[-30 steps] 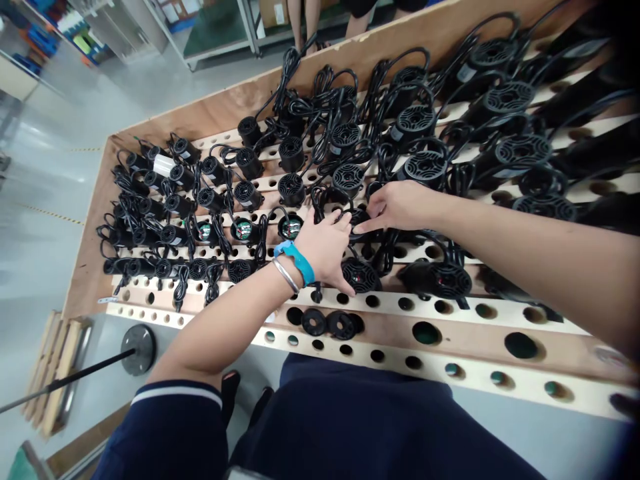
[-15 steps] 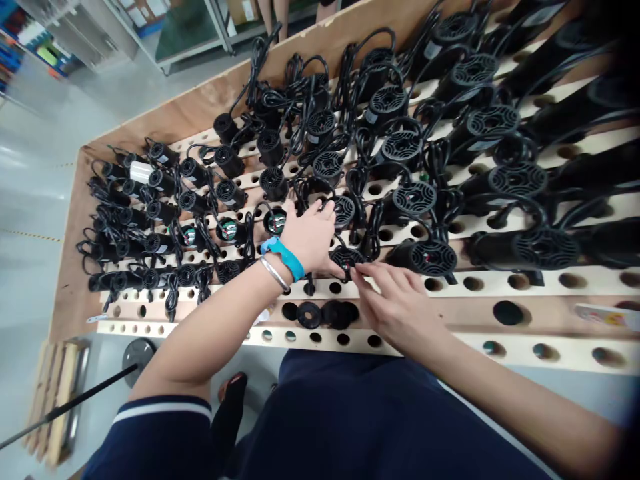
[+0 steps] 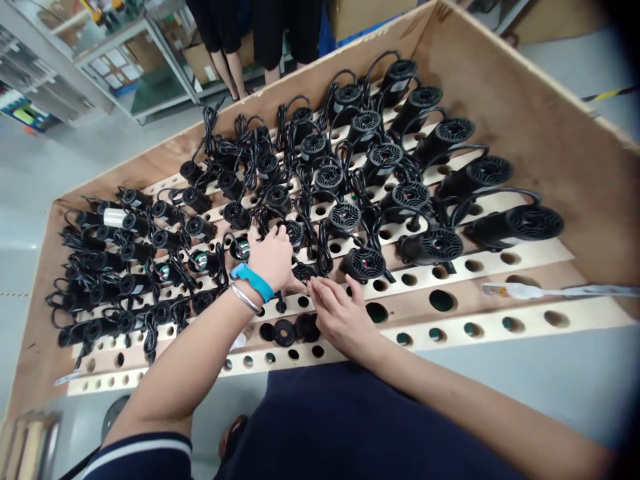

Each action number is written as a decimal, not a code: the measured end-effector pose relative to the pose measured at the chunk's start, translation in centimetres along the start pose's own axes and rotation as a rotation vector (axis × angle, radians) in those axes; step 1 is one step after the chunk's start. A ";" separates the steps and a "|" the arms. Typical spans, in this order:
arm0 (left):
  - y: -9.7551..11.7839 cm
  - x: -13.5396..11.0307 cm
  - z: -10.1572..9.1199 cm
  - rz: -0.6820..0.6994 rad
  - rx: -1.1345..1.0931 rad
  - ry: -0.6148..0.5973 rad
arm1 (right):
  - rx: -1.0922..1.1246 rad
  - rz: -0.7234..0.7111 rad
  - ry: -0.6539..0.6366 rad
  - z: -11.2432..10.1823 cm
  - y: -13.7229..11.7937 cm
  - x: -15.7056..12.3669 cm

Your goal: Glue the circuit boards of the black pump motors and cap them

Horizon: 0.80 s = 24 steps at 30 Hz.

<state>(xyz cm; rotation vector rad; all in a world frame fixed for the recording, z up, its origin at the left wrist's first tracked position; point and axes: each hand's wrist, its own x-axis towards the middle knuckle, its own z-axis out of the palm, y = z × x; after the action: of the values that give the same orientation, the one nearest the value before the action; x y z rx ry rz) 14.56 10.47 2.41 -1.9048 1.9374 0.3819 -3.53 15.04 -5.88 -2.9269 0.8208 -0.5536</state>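
My left hand (image 3: 273,260), with a blue band and a metal bangle at the wrist, lies over the black cylindrical units with fingers stretched forward and thumb apart. Its thumb touches the near side of a black unit (image 3: 304,270) that is partly covered by both hands. My right hand (image 3: 345,317) comes in from the right, fingertips pinched together at that same unit; whatever they hold is hidden. To the left, a unit with its green circuit board exposed (image 3: 242,249) stands beside my left fingers. Black round caps (image 3: 285,333) lie just below the hands.
A wooden crate (image 3: 515,73) holds rows of corded black units on perforated wooden strips (image 3: 435,337). Units with slotted lids (image 3: 365,264) stand to the right. A white strip-like item (image 3: 520,291) lies at the right. Other people's legs (image 3: 230,70) show beyond the crate.
The view has shifted to the right, so the crate's right wall now shows and everything sits further left. Both hands stay at the same unit, the right fingers still pinched.
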 end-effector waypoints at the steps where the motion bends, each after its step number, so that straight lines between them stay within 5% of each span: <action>1: 0.1 0.0 -0.1 -0.009 0.004 -0.003 | 0.013 -0.007 0.003 -0.3 0.4 0.0; 11: 0.5 0.1 -0.6 -0.052 -0.034 -0.079 | -0.041 0.223 0.119 -3.3 5.5 -2.7; 19: 0.6 -0.1 -0.7 -0.067 -0.045 -0.079 | 0.028 -0.026 -0.034 0.2 5.6 7.2; 24: 0.3 -0.1 -0.3 -0.036 -0.052 -0.052 | 0.048 -0.066 -0.083 1.3 5.4 9.7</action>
<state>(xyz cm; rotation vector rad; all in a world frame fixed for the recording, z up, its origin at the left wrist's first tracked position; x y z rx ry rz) 14.22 10.41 2.67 -1.9400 1.8744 0.4711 1.99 5.41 -4.73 -2.9196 0.6935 -0.4454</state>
